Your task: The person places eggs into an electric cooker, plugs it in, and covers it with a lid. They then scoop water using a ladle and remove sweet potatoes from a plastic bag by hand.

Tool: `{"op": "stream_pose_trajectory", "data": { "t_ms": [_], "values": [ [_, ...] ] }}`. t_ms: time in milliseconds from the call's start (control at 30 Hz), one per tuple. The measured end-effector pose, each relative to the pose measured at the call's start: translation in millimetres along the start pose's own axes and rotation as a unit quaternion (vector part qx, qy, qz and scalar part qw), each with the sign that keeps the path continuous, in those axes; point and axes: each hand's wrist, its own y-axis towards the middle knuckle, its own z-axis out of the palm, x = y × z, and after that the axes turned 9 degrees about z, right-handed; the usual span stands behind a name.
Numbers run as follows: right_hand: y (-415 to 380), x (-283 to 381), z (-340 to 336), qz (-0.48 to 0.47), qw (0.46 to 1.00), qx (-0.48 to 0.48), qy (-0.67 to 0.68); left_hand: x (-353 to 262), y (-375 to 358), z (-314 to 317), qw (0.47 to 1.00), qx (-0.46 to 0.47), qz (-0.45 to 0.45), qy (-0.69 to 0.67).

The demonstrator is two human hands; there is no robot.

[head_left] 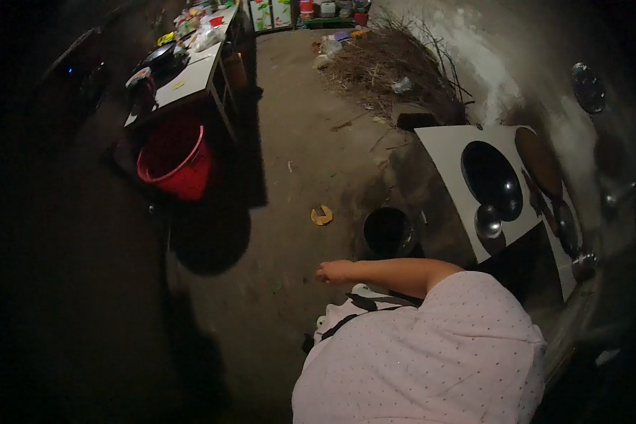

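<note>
My right hand point(336, 273) reaches out to the left from a short pale sleeve with dark dots. It hangs over the floor with its fingers loosely bent and a little apart, and no object shows in it. Just beyond it lies a yellowish ring-shaped piece point(321, 215) with a gap in one side. A dark round basin point(389, 232) stands on the floor above my forearm, apart from it. My left hand is out of sight.
A red bucket point(184, 173) stands beside the table point(203, 74), which is crowded with pots and bags. Brushwood point(396, 67) is piled against the wall. At right, a white panel point(449, 155) bears a large dark pan point(491, 180) and a shiny metal bowl point(488, 221).
</note>
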Motion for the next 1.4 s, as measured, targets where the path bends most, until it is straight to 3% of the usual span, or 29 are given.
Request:
{"op": "stream_pose_trajectory", "data": {
  "t_ms": [67, 200, 300, 367, 433, 567, 700, 767, 900, 967, 1000, 1067, 1200, 1233, 1267, 1300, 1333, 1367, 1400],
  "values": [
    [-3.4, -7.1, -1.7, -0.019, 0.996, -0.083, 0.004, 2.1, 11.5, -6.4, 1.000, 0.013, 0.011, 0.008],
    [-7.9, -28.2, -27.6, -0.013, 0.996, -0.093, -0.007, 1.5, 38.6, -20.6, 0.998, 0.052, 0.028, 0.026],
    [-21.2, -40.8, -56.9, 0.063, 0.982, -0.134, 0.115, -1.7, 70.8, -37.1, 0.993, 0.093, 0.050, 0.043],
    [-26.9, -49.8, -77.6, 0.115, 0.951, -0.243, 0.153, -10.8, 103.7, -59.6, 0.988, 0.118, 0.082, 0.057],
    [-18.9, -76.4, -93.1, 0.126, 0.935, -0.281, 0.174, -52.0, 161.6, -92.0, 0.983, 0.107, 0.140, 0.056],
    [7.5, -136.0, -122.6, 0.125, 0.883, -0.369, 0.262, -222.6, 240.1, -219.7, 0.969, -0.027, 0.247, 0.006],
    [54.8, -196.6, -157.3, 0.093, 0.861, -0.346, 0.362, -318.0, 290.2, -277.1, 0.966, -0.059, 0.250, -0.018],
    [77.6, -212.4, -181.5, 0.130, 0.851, -0.331, 0.387, -342.2, 299.6, -302.4, 0.968, -0.052, 0.242, -0.035],
    [125.8, -244.2, -266.1, 0.059, 0.859, -0.356, 0.363, -352.0, 373.1, -327.1, 0.962, -0.094, 0.222, -0.129],
    [130.0, -233.3, -330.3, 0.110, 0.844, -0.406, 0.334, -356.0, 402.0, -350.9, 0.943, -0.029, 0.197, -0.267],
    [130.3, -228.9, -364.5, 0.095, 0.856, -0.391, 0.324, -359.0, 415.6, -367.8, 0.908, -0.046, 0.231, -0.346],
    [118.8, -220.3, -436.0, 0.023, 0.907, -0.288, 0.306, -381.7, 425.2, -427.4, 0.909, 0.024, 0.186, -0.372],
    [98.3, -185.9, -570.3, -0.080, 0.923, -0.234, 0.294, -423.2, 446.5, -559.8, 0.901, 0.048, 0.247, -0.354],
    [114.4, -191.3, -586.8, -0.081, 0.924, -0.232, 0.292, -430.7, 459.7, -588.3, 0.855, 0.086, 0.298, -0.416],
    [129.8, -198.5, -600.9, -0.182, 0.878, -0.240, 0.372, -434.9, 478.1, -606.1, 0.801, 0.123, 0.346, -0.473],
    [145.3, -205.6, -614.9, -0.286, 0.821, -0.229, 0.438, -434.2, 513.2, -608.7, 0.715, 0.164, 0.414, -0.539],
    [178.1, -216.8, -626.9, -0.328, 0.788, -0.221, 0.472, -438.8, 554.4, -614.6, 0.594, 0.225, 0.482, -0.604],
    [224.3, -239.6, -630.1, -0.267, 0.798, -0.254, 0.477, -449.4, 601.7, -605.0, 0.433, 0.269, 0.496, -0.703],
    [277.3, -266.9, -626.9, -0.080, 0.855, -0.319, 0.400, -461.5, 645.2, -603.0, 0.493, 0.256, 0.368, -0.745]
  ]
}}
